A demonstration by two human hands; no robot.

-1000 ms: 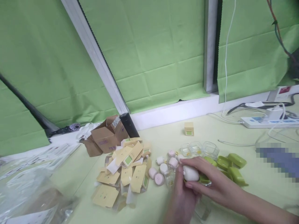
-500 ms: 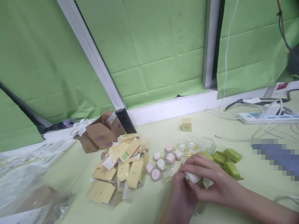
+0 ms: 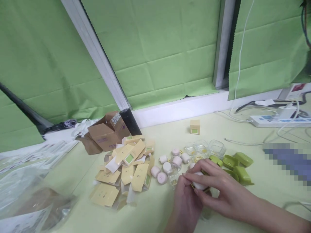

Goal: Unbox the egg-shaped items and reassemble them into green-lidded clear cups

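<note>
My right hand is curled over a small white rounded piece and grips it from above. My left hand comes up from below, its fingers closed against the same white piece. Just behind the hands lie several loose white and pink rounded pieces and three clear square cups. Several green lids lie to the right of my hands.
A heap of flat yellow cartons lies to the left, with a torn brown cardboard box and a black cylinder behind it. One folded small yellow box stands alone. A white power strip with cables is at far right; plastic bags at left.
Both hands stay on the white piece, with the fingers shifting slightly around it. The view has drifted a little; the things on the table have not moved.
</note>
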